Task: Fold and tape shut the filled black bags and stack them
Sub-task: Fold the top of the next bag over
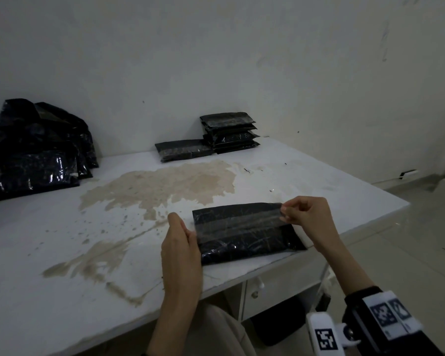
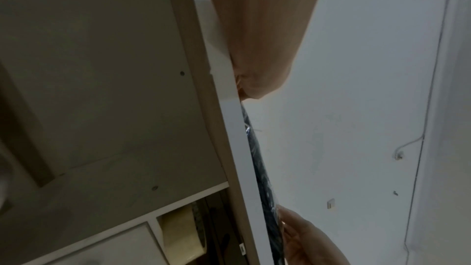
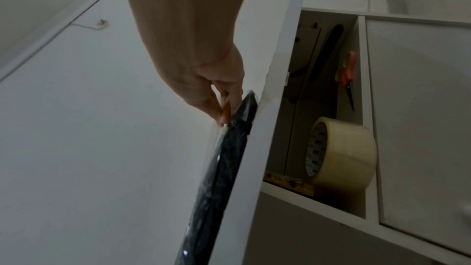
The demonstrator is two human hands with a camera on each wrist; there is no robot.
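Bag point(image 1: 247, 233) flat, long axis left-right along table point(image 1: 62, 253) front edge.

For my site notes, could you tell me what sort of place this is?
Probably a small, makeshift packing room: taped black bags stacked on a stained white table, with a roll of packing tape and scissors shelved underneath.
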